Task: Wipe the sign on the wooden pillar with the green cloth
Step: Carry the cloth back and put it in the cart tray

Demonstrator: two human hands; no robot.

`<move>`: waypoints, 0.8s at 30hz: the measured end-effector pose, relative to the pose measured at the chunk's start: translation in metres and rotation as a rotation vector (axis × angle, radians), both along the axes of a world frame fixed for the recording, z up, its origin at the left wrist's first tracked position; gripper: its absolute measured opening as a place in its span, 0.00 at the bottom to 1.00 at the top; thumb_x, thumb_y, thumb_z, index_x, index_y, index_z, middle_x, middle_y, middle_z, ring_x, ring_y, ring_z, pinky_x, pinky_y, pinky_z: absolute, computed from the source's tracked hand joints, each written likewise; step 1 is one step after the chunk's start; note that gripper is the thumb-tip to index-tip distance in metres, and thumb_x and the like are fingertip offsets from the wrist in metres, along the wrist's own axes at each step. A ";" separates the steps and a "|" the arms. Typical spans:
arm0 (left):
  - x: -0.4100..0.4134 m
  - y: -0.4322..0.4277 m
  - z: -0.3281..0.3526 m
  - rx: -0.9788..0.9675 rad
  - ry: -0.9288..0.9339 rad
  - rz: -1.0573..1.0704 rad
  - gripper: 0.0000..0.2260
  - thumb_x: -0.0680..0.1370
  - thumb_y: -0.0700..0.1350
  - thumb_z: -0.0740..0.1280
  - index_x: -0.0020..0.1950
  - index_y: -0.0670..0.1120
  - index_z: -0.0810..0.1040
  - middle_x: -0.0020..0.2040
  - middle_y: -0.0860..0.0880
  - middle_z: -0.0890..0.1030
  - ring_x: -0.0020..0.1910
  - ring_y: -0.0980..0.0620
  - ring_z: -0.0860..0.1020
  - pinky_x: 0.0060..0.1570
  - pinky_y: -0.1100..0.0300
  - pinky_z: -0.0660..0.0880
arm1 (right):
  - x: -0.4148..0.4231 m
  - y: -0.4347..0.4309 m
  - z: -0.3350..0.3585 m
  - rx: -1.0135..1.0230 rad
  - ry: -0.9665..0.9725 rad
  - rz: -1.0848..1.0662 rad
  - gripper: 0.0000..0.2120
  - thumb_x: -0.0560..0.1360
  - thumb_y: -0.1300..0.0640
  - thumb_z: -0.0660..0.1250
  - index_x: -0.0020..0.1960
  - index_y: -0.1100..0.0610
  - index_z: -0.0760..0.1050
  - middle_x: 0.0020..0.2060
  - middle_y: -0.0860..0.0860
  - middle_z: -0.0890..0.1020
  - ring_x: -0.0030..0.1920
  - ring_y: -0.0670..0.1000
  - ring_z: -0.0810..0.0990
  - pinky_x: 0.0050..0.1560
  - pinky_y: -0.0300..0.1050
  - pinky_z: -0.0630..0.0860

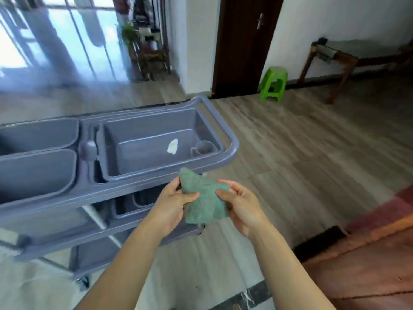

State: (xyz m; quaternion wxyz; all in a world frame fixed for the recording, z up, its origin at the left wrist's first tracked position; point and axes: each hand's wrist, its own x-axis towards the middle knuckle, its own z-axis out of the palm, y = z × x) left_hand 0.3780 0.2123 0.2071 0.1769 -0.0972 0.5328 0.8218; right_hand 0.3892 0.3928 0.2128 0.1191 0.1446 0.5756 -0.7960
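Note:
A folded green cloth [204,199] is held in front of me between both hands, just off the near right corner of a grey cart. My left hand [173,203] pinches its left edge, thumb on top. My right hand [242,205] grips its right edge with thumb and fingers. No sign and no wooden pillar are in view.
The grey plastic cleaning cart [232,151] stands to the left, with bins and a tray holding a white scrap [172,146]. A green stool [273,83] and a dark door [243,45] are ahead. A wooden bench [335,61] stands at the right wall. A reddish wooden surface [368,253] lies at lower right.

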 end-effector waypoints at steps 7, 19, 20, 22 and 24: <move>-0.027 -0.117 -0.014 -0.032 -0.006 0.202 0.21 0.76 0.27 0.67 0.68 0.40 0.75 0.61 0.35 0.83 0.55 0.39 0.85 0.50 0.46 0.83 | -0.072 -0.113 -0.024 -0.053 -0.071 0.233 0.13 0.77 0.70 0.67 0.59 0.61 0.80 0.45 0.54 0.88 0.43 0.51 0.85 0.46 0.47 0.82; -0.164 -0.144 -0.056 -0.028 -0.143 0.366 0.21 0.76 0.28 0.68 0.67 0.40 0.76 0.63 0.35 0.82 0.60 0.35 0.82 0.54 0.40 0.82 | -0.235 -0.153 -0.068 0.004 -0.126 0.364 0.19 0.78 0.71 0.66 0.62 0.52 0.79 0.51 0.52 0.89 0.49 0.50 0.87 0.44 0.45 0.83; -0.181 -0.144 -0.059 -0.038 -0.161 0.385 0.21 0.76 0.27 0.68 0.67 0.40 0.76 0.63 0.36 0.82 0.61 0.34 0.81 0.54 0.39 0.81 | -0.253 -0.155 -0.072 0.007 -0.130 0.375 0.19 0.78 0.71 0.65 0.62 0.52 0.79 0.52 0.52 0.89 0.51 0.51 0.87 0.46 0.46 0.83; -0.215 -0.145 -0.062 -0.064 -0.212 0.411 0.20 0.76 0.27 0.67 0.66 0.40 0.76 0.63 0.37 0.82 0.60 0.35 0.82 0.54 0.39 0.81 | -0.287 -0.159 -0.081 0.041 -0.137 0.394 0.21 0.78 0.72 0.64 0.61 0.49 0.78 0.54 0.51 0.88 0.54 0.52 0.86 0.51 0.48 0.83; -0.245 -0.150 -0.069 -0.081 -0.252 0.413 0.20 0.76 0.26 0.66 0.65 0.41 0.77 0.62 0.38 0.83 0.59 0.36 0.83 0.53 0.40 0.81 | -0.316 -0.167 -0.090 0.108 -0.121 0.406 0.24 0.78 0.73 0.63 0.62 0.46 0.77 0.56 0.50 0.87 0.57 0.51 0.85 0.55 0.50 0.82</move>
